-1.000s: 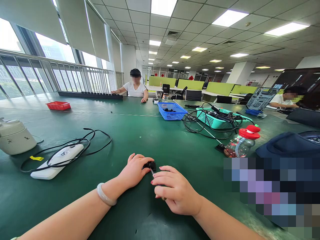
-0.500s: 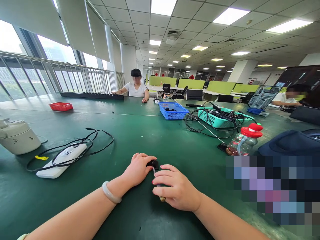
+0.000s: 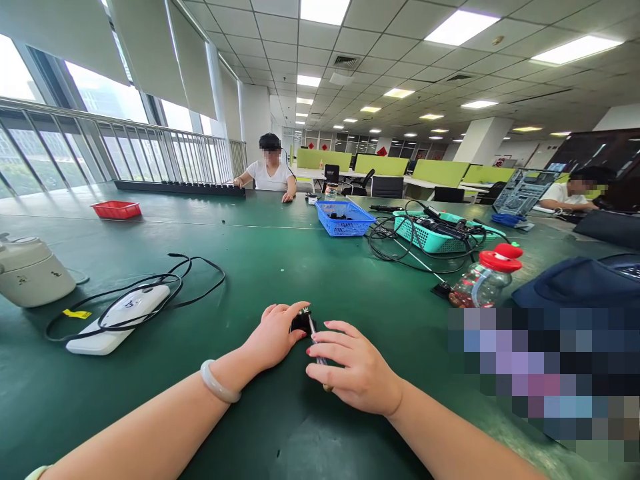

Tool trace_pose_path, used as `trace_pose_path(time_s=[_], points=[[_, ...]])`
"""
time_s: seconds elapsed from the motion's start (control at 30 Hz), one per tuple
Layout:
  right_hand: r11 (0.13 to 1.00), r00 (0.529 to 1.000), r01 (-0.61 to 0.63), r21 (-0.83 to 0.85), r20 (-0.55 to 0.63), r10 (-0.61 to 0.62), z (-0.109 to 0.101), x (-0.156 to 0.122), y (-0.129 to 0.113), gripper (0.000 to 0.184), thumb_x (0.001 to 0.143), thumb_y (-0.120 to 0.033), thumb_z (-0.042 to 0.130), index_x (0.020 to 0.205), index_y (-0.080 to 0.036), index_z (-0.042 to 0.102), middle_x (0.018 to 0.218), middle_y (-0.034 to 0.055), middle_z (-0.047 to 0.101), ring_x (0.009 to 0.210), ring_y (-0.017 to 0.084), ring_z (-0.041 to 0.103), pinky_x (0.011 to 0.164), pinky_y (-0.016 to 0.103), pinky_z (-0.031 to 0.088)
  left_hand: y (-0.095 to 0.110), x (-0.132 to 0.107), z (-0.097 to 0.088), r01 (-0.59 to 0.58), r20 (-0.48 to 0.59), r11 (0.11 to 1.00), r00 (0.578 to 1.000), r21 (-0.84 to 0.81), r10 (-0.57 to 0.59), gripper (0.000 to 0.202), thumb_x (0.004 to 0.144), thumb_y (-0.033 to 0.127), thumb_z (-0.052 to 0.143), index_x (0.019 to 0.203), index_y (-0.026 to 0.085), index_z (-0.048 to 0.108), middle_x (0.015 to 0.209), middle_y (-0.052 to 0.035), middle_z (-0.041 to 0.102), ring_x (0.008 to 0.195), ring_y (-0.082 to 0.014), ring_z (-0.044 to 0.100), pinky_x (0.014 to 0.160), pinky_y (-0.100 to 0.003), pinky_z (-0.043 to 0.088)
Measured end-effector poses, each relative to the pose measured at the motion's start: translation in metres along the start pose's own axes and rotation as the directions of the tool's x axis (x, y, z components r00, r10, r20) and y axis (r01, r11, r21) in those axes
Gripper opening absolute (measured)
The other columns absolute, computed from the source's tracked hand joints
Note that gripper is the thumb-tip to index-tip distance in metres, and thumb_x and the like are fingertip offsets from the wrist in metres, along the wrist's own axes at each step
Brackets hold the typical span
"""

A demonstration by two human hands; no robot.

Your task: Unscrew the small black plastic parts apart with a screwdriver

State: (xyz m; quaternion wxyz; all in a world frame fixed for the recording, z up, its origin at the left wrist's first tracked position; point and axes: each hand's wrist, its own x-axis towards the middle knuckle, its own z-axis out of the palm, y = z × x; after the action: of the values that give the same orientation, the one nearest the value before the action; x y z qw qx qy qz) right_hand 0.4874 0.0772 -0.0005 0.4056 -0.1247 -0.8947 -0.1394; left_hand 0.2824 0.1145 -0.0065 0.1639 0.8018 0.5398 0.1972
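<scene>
Worktop (image 3: 320, 443), smooth, dark green, fills foreground. Right hand (image 3: 357, 370) has its fingers closed round a slim, metal-shafted tool (image 3: 313, 328). Left hand (image 3: 274, 337) pinches a small black blocky part (image 3: 299, 322) at the tool's tip; exact contact unclear. Best: brace part firmly, line shaft up, press lightly, left fingertips clear. Farther off: blue perforated plastic basket (image 3: 346, 229), black bits inside.

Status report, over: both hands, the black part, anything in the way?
Left hand gripping black part. Right hand holding thin tool, tip at the part, contact unclear. White device off left, jar off right, both apart from hands.
</scene>
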Motion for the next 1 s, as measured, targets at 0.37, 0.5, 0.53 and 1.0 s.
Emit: trace_pose_path(time_s=[0.37, 0.5, 0.53, 1.0], points=[[0.98, 0.963, -0.199, -0.014, -0.188, 0.193, -0.01, 0.0, 0.009, 0.022, 0.087, -0.01, 0.06, 0.106, -0.022, 0.062, 0.096, 0.0036, 0.076, 0.097, 0.017, 0.071, 0.098, 0.038, 0.052, 0.0, -0.002, 0.001, -0.11, 0.042, 0.994, 0.993, 0.021, 0.109, 0.038, 0.09, 0.025, 0.055, 0.128, 0.028, 0.056, 0.119, -0.0044, 0.068, 0.117, -0.0239, 0.055, 0.113, -0.05, 0.035], [0.982, 0.975, -0.141, 0.123, -0.153, 0.159, -0.011, 0.003, 0.002, 0.027, 0.09, -0.011, 0.057, 0.115, -0.02, 0.056, 0.096, 0.0045, 0.076, 0.097, 0.016, 0.072, 0.1, 0.038, 0.053, -0.002, -0.002, 0.003, -0.139, 0.021, 0.99, 0.99, 0.018, 0.138, 0.036, 0.09, 0.027, 0.055, 0.126, 0.029, 0.058, 0.115, -0.0046, 0.069, 0.115, -0.0236, 0.057, 0.111, -0.049, 0.037], [0.978, 0.977, -0.14, 0.152, -0.138, 0.162, -0.01, 0.002, 0.001, 0.027, 0.091, -0.013, 0.056, 0.116, -0.021, 0.055, 0.096, 0.0043, 0.076, 0.096, 0.016, 0.072, 0.1, 0.039, 0.053, -0.002, -0.002, 0.003, -0.141, 0.021, 0.99, 0.99, 0.014, 0.141, 0.036, 0.09, 0.028, 0.056, 0.126, 0.028, 0.058, 0.115, -0.0049, 0.069, 0.116, -0.0239, 0.056, 0.112, -0.05, 0.037], [0.714, 0.78, -0.594, 0.37, 0.051, 0.623, 0.004, -0.011, 0.012, 0.025, 0.095, -0.017, 0.049, 0.118, -0.027, 0.046, 0.099, 0.0013, 0.074, 0.094, 0.015, 0.071, 0.09, 0.033, 0.057, -0.001, -0.005, 0.0, -0.166, 0.083, 0.986, 0.982, -0.028, 0.168, 0.041, 0.088, 0.027, 0.061, 0.128, 0.028, 0.057, 0.114, -0.0055, 0.068, 0.111, -0.0234, 0.058, 0.105, -0.044, 0.046]])
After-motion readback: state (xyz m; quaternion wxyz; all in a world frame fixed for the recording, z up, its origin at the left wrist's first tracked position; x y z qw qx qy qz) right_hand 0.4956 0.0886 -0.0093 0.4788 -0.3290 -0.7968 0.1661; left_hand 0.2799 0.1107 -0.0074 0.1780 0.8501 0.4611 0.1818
